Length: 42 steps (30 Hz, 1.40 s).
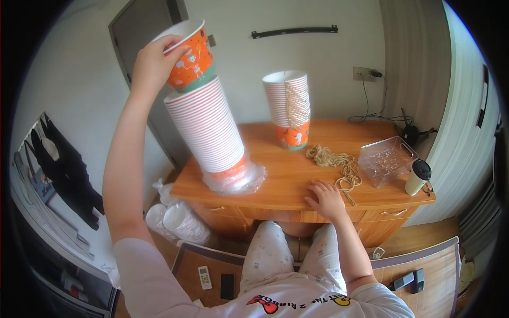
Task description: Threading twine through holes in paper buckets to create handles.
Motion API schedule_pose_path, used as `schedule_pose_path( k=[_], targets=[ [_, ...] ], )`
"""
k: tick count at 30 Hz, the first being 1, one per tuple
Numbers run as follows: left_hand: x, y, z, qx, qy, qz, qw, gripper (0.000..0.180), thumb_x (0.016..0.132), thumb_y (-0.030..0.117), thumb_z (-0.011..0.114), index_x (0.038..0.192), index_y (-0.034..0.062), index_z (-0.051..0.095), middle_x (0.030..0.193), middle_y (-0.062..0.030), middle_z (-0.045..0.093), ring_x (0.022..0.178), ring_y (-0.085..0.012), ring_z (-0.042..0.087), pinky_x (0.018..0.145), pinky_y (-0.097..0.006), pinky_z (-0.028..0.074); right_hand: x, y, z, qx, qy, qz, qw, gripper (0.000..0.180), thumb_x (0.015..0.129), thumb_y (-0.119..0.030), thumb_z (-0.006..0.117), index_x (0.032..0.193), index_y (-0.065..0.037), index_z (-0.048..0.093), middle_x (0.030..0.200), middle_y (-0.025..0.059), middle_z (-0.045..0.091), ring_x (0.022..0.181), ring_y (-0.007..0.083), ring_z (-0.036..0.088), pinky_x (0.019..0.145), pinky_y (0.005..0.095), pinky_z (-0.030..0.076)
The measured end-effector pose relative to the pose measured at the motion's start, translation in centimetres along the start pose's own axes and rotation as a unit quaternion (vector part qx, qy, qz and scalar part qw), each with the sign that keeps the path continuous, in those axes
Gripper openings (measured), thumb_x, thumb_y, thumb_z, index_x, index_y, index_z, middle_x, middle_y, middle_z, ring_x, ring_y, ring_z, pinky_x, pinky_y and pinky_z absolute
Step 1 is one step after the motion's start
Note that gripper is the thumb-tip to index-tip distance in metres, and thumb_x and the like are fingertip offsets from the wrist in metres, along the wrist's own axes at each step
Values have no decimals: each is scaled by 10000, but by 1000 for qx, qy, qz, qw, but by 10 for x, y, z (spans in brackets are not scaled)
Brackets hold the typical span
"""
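Observation:
My left hand (154, 62) is raised high and grips the rim of an orange paper cup (191, 58) at the top of a tall leaning stack of paper cups (208, 130). That stack stands in a clear plastic wrapper (236, 179) on the wooden desk (286, 180). A shorter stack of cups (289, 108), upside down with twine hanging down its side, stands further back. My right hand (326, 199) rests flat on the desk near the front edge, holding nothing, beside a tangle of twine (336, 161).
A clear plastic box (384, 159) and a white tumbler with a black lid (418, 177) stand at the desk's right end. More wrapped cups (177, 220) lie on the floor at the left. A remote (204, 277) and phone (227, 286) lie below.

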State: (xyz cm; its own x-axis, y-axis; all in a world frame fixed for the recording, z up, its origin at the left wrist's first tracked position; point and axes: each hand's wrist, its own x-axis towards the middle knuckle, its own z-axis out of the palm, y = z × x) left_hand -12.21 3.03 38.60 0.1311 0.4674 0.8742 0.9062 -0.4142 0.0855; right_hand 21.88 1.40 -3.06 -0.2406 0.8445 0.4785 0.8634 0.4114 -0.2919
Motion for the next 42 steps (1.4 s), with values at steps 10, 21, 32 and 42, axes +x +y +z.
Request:
schedule_pose_path(
  k=[10,21,32,42],
  targets=[
    [-72,54,70,-282,-147,92,943,193,872,89,712,1039,1,673,895,-41,683,839,-97,607,759,-247,485,1,4,-2,15,2,8,1000,433,898,-415,617,1196,-102,648,1350,88,587,1317,284,481,1087,443,366],
    [-221,62,205,-327,-240,59,912,174,836,66,730,991,15,670,947,-128,672,896,-264,660,776,-349,520,4,14,-6,134,4,1,991,320,870,-289,673,1115,-84,676,1148,155,654,1142,330,581,1009,447,425],
    [-248,35,217,-336,-184,95,919,168,816,-15,705,976,12,664,995,-104,687,1025,-272,639,902,-364,500,-14,46,-54,-3,132,125,983,103,800,-162,711,895,-120,710,908,47,647,956,287,590,800,416,482],
    [-265,26,222,-302,-167,148,927,275,769,-7,742,1029,71,698,1050,-75,698,1033,-284,639,903,-391,521,-4,49,-31,-117,115,91,982,56,803,-187,711,839,-144,704,898,6,603,941,233,577,789,389,469]
  ],
)
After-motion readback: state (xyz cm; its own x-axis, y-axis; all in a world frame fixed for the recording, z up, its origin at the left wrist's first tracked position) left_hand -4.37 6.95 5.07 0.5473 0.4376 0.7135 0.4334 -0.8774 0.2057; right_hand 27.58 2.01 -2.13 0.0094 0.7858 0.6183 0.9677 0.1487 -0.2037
